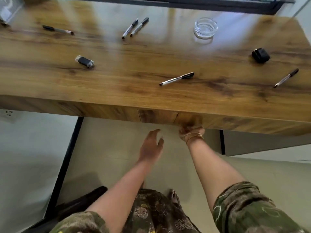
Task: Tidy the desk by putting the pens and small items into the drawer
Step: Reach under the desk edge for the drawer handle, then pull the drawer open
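1. The right hand (191, 132) is reaching under the front edge of the wooden desk (117, 78); its fingers are curled up behind the drawer front (158, 116), so whether they are clamped on it cannot be told. Thin bands are circling the wrist.
2. The left hand (152, 147) is hovering just left of the right hand, below the desk edge, fingers loosely spread and holding nothing.
3. The nearest pen (176, 78) is lying on the desktop directly beyond the right hand, cap pointing right.
4. A second pen (286, 78) is lying far to the right of the grip, with a small black case (260, 55) beyond it.
5. Two pens (135, 27) are lying side by side, far beyond and left of both hands; a fifth pen (58, 29) is lying further left.
6. A USB stick (84, 61) is resting well left of the left hand, on the desktop.
7. A glass ashtray (205, 27) is standing far beyond the right hand.
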